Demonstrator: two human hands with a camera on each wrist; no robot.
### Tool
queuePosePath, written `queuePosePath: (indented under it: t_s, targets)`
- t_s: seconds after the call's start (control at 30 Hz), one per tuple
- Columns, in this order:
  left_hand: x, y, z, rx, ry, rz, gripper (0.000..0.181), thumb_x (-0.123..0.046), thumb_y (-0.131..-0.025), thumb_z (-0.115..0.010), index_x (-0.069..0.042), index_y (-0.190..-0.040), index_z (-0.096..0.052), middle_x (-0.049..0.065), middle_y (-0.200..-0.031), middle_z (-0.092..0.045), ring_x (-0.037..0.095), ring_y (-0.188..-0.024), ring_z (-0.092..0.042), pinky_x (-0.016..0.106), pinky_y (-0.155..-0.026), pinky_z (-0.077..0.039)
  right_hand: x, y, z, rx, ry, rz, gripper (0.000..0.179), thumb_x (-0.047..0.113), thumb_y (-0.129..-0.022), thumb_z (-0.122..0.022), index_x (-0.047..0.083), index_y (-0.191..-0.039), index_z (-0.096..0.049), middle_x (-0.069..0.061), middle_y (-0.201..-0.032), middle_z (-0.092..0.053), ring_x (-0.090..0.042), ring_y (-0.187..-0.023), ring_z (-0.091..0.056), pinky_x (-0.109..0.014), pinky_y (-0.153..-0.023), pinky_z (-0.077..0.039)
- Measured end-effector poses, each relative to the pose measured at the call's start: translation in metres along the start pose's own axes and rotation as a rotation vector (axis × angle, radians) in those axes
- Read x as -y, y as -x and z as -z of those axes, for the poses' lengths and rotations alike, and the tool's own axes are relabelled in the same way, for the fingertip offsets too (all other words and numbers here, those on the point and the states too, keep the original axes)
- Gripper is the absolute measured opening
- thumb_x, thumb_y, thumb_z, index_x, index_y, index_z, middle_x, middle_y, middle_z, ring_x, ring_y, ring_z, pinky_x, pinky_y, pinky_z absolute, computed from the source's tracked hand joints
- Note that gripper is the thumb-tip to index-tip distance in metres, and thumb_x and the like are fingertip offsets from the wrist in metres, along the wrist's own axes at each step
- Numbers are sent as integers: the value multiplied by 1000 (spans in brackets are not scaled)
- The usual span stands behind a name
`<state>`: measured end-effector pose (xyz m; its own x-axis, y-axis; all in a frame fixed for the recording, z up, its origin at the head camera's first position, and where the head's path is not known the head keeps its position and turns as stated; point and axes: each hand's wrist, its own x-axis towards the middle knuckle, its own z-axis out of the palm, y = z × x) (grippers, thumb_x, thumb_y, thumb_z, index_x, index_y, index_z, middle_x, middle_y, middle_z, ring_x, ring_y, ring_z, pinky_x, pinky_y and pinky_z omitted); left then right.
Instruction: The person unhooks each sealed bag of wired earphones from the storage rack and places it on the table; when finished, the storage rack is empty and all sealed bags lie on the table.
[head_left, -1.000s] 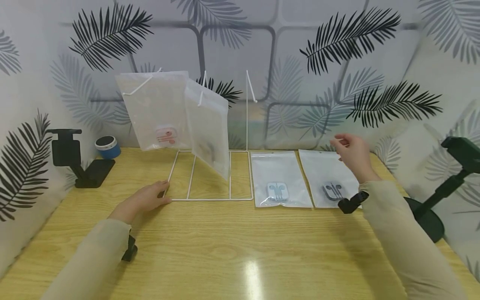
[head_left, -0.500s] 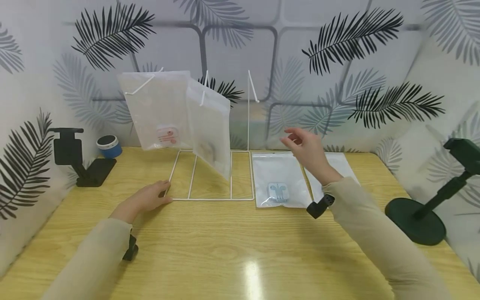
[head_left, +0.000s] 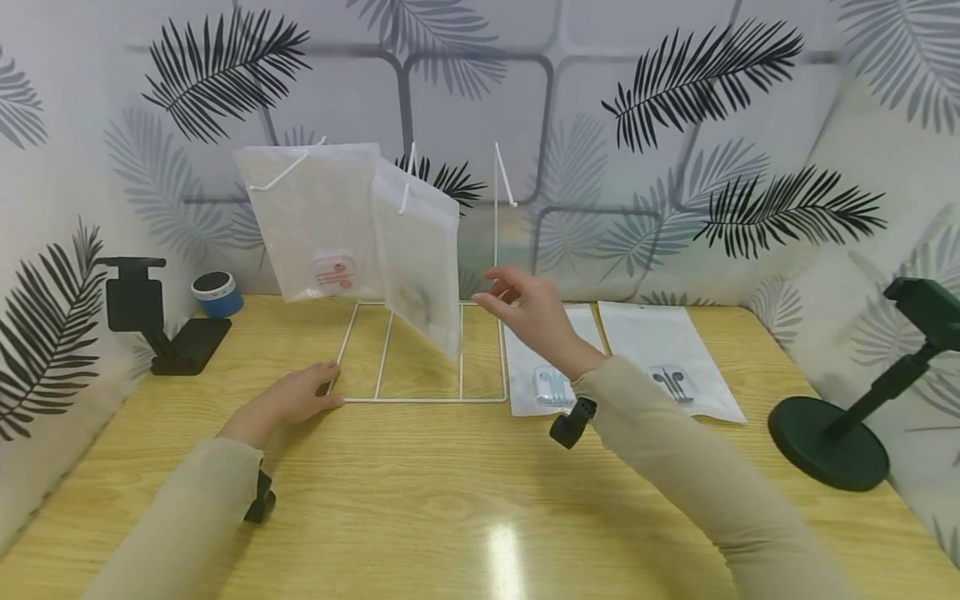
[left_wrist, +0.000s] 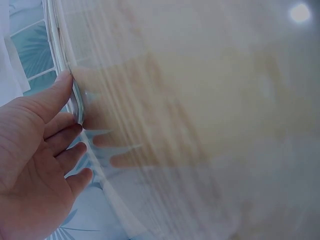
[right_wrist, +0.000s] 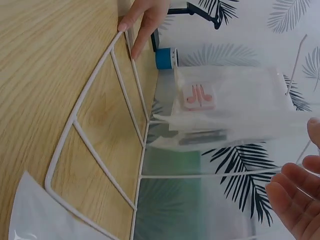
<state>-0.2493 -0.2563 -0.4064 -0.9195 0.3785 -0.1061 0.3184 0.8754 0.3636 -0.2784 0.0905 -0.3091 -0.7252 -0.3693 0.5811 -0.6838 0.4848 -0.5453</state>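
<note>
Your left hand [head_left: 288, 400] holds the front left corner of the white wire rack [head_left: 420, 400], thumb and index finger set against the bars, the grip narrow; the rack stands toward the bench's back edge, left of centre. Your right hand [head_left: 528, 315] holds nothing: it is raised, fingers loosely bent, thumb and index finger slightly apart, just beside the second of two bags on the rack's hooks, with a gap showing between them in the head view. On the left hook you have the first bag [head_left: 315, 208], with pink earphones [head_left: 333, 271] low inside; the second bag [head_left: 420, 242] hangs on the middle hook, turned at an angle. Right of the rack, along the bench's [head_left: 405, 500] back edge, two more bags lie flat: the nearer to the rack is the bag with the pale blue earphones [head_left: 525, 379], partly under your right hand in the head view, and beside it is the bag with the dark earphones [head_left: 660, 333]. A black stand [head_left: 135, 304] and a blue cylinder [head_left: 217, 296] sit by the bench's back left corner; a dark green stand [head_left: 828, 446] is at its right edge.
</note>
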Motion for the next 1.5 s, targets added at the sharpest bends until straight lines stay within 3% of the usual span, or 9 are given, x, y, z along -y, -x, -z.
queuePosePath:
  t_s: [0.33,0.9,1.13,1.5]
  targets:
    - [-1,-1,1,10,-14,8,63,-28,-92,-57,13,-134,-34,35,-137,-30,49,-125,-27,56,-102,-23,11,-6,-25,-49,-37,101,25,13,-83,-70,0,-102,-64,-5,-76,-64,-13,-64,-59,-25,-57,-48]
    - [-1,0,1,19,-19,11,62,-27,-92,-56,13,-135,-34,34,-138,-29,49,-126,-26,56,-102,-23,14,-15,-37,-47,13,-46,24,16,-89,-63,-1,-105,-64,-10,-85,-69,-17,-70,-64,-26,-59,-50]
    - [0,0,0,13,-18,-3,62,-25,-92,-57,13,-135,-34,34,-137,-29,50,-125,-27,56,-101,-24,11,-16,-36,-59,-31,-47,17,9,-90,-60,-2,-102,-65,-12,-84,-69,-17,-61,-62,-24,-51,-47]
    - [-1,0,0,8,-8,9,62,-26,-92,-57,13,-134,-35,35,-137,-30,50,-125,-27,57,-101,-23,9,-18,-32,-100,-127,-118,18,5,-89,-60,-6,-103,-65,-17,-85,-68,-26,-60,-62,-25,-51,-51]
